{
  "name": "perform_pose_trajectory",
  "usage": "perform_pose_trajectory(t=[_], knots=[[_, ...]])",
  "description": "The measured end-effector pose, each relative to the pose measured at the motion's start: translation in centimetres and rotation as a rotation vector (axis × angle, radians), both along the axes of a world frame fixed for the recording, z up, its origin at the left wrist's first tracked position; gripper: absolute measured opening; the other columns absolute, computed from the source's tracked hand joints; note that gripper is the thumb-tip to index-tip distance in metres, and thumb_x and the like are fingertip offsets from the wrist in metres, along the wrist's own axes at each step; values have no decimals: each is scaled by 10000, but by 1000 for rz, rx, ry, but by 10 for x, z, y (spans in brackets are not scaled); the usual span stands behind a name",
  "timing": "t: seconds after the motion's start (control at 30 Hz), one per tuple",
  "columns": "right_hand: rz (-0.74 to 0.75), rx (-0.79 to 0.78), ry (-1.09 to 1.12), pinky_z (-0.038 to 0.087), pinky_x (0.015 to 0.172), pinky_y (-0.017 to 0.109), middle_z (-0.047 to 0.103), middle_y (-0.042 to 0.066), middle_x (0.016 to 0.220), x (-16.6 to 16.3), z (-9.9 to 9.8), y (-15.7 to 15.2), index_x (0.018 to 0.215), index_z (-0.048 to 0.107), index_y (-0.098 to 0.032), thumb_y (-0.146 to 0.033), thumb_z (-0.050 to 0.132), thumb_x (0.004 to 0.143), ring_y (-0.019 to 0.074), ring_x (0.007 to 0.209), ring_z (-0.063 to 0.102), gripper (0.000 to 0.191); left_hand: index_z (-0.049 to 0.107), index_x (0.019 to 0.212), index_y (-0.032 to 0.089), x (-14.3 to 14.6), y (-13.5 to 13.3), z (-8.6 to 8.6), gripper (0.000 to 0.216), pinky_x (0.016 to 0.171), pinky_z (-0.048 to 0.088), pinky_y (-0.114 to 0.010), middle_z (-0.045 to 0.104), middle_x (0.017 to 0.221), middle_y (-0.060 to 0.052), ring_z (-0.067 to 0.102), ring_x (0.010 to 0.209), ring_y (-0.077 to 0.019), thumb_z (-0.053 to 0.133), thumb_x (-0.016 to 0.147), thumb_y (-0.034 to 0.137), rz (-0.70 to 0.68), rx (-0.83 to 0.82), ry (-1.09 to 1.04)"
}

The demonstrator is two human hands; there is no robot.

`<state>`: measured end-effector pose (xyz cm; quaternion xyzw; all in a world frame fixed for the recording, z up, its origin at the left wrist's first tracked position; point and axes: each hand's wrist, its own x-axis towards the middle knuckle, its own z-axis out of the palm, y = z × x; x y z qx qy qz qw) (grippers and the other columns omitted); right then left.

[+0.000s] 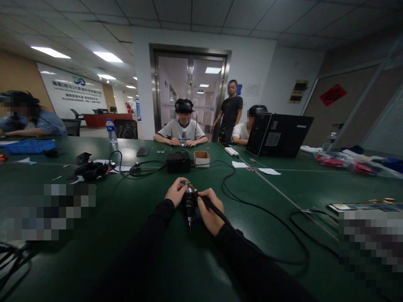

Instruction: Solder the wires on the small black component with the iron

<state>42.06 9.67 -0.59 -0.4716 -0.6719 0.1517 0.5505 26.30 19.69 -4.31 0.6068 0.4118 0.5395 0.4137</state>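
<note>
My left hand [176, 193] is closed at the left of a black tool-like piece [189, 204]. Its fingertips pinch a small green circuit board [188, 183] at the far end of that piece. The black piece has a silvery upper part and a thin metal tip pointing toward me; its exact kind is unclear. On the other side, my right hand [212, 211] is wrapped round a black pen-shaped corded tool [210, 204], its cord running back along my right forearm. The working end of this tool points at the board and is too small to make out.
Beyond my hands stand a black box [178, 162] and a small open cardboard box [202, 159]. A black cable [252, 204] loops across the table on the right. Tangled black gear [91, 170] lies left. A large black computer case [280, 135] stands back right. Several people are around.
</note>
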Motion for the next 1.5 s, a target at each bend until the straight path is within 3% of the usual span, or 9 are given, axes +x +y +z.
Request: perform_pose_trajectory(t=[0.33, 0.67, 1.5], knots=[[22, 8, -15, 410, 594, 238, 591, -21, 702, -1, 1, -1, 839, 563, -218, -235, 505, 795, 138, 614, 535, 75, 560, 984, 214, 2, -3, 3, 224, 844, 478, -320, 710, 804, -11, 673, 802, -174, 571, 761, 232, 8, -19, -14], [-18, 5, 17, 407, 593, 239, 580, -26, 677, -1, 0, 0, 827, 547, -218, -273, 518, 814, 138, 604, 535, 64, 564, 996, 212, -1, 6, -5, 226, 843, 476, -321, 709, 835, -20, 666, 808, -173, 572, 772, 238, 29, -5, 7], [13, 0, 12, 402, 587, 233, 573, -29, 671, -1, 3, -2, 812, 546, -217, -265, 510, 805, 135, 601, 529, 61, 556, 992, 214, 0, -3, 5, 232, 812, 469, -294, 692, 807, -3, 656, 792, -160, 564, 760, 210, 14, -6, 6]])
